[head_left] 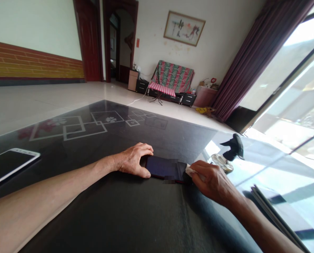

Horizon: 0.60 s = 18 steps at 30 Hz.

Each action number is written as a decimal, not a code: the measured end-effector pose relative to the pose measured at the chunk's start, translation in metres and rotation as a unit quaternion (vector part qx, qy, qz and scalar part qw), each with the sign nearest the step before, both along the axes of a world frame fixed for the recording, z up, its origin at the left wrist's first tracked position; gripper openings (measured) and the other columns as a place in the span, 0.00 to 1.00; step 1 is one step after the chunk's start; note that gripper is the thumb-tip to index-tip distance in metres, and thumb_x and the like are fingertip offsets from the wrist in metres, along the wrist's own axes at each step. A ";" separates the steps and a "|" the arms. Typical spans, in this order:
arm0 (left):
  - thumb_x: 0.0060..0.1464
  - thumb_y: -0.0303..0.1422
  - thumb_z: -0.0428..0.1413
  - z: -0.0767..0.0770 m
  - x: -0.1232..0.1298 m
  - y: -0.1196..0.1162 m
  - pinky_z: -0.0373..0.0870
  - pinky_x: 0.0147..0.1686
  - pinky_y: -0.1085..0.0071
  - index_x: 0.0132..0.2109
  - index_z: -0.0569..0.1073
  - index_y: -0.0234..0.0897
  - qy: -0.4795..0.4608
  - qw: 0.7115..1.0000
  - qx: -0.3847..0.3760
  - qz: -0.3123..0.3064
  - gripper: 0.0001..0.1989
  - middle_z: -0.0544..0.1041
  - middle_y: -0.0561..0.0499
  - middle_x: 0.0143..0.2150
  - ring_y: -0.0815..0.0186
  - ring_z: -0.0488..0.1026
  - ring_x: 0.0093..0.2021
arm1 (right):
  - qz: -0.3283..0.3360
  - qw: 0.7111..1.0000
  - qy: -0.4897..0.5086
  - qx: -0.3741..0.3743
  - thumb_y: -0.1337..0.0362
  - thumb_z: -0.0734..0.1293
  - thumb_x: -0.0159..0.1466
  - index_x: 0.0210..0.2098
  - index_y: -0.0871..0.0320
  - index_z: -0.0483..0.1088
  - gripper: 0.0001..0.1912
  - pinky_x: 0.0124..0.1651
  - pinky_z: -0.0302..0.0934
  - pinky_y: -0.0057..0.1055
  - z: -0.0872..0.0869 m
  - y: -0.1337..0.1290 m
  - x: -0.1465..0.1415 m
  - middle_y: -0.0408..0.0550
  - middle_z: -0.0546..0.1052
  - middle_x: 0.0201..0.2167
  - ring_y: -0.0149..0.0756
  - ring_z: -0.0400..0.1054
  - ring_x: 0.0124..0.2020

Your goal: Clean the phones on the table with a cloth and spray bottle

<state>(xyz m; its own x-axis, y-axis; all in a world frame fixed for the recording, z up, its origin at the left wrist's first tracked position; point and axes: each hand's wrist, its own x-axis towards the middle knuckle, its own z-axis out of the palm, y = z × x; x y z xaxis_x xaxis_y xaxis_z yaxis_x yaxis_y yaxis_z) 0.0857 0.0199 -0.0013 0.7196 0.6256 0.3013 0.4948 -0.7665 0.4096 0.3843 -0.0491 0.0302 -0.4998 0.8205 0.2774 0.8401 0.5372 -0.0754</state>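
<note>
A dark smartphone (pixel 164 168) lies flat on the black tabletop (pixel 114 211), screen up. My left hand (pixel 134 160) grips its left end, with the thumb at the near edge and the fingers curled around the far edge. At the other end, my right hand (pixel 209 177) pinches a crumpled white tissue (pixel 189 170) against the phone's right end. Part of the tissue is hidden under my fingers. Just beyond my right hand stands a clear spray bottle (pixel 222 163) with a black trigger head (pixel 233 147).
A white-framed tablet or large phone (pixel 13 163) lies at the table's left. Dark flat edges, perhaps folded items (pixel 275 214), sit at the right. Past the table are a cloth-covered object (pixel 172 75), a striped stool (pixel 162 89) and a purple curtain (pixel 251 56) beside the window.
</note>
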 end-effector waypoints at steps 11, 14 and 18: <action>0.37 0.41 0.66 0.000 0.000 0.001 0.63 0.55 0.59 0.48 0.73 0.35 -0.005 1.000 -0.004 0.000 0.29 0.69 0.43 0.55 0.51 0.65 0.54 | -0.029 0.999 -0.036 -0.006 0.63 0.58 0.66 0.25 0.56 0.68 0.15 0.28 0.57 0.28 0.008 -0.012 -0.009 0.44 0.71 0.24 0.30 0.65 0.23; 0.37 0.41 0.67 0.001 0.001 0.000 0.63 0.55 0.59 0.48 0.73 0.35 -0.003 1.000 -0.006 0.002 0.29 0.69 0.42 0.55 0.51 0.65 0.54 | -0.029 0.999 -0.023 0.015 0.62 0.57 0.67 0.30 0.56 0.70 0.14 0.30 0.59 0.28 0.003 -0.010 -0.007 0.46 0.73 0.29 0.32 0.68 0.27; 0.37 0.41 0.66 0.000 0.001 0.001 0.63 0.55 0.58 0.48 0.73 0.34 -0.007 1.000 -0.012 0.002 0.30 0.69 0.42 0.55 0.50 0.65 0.54 | -0.012 1.000 -0.024 -0.006 0.64 0.57 0.67 0.36 0.55 0.72 0.13 0.33 0.63 0.29 0.002 -0.010 -0.005 0.47 0.75 0.35 0.33 0.70 0.30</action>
<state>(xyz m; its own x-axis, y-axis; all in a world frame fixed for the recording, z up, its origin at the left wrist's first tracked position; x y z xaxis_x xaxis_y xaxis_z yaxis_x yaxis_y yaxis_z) 0.0863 0.0206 -0.0010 0.7125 0.6362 0.2960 0.4927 -0.7539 0.4346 0.3789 -0.0587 0.0321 -0.4929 0.8353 0.2438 0.8552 0.5167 -0.0413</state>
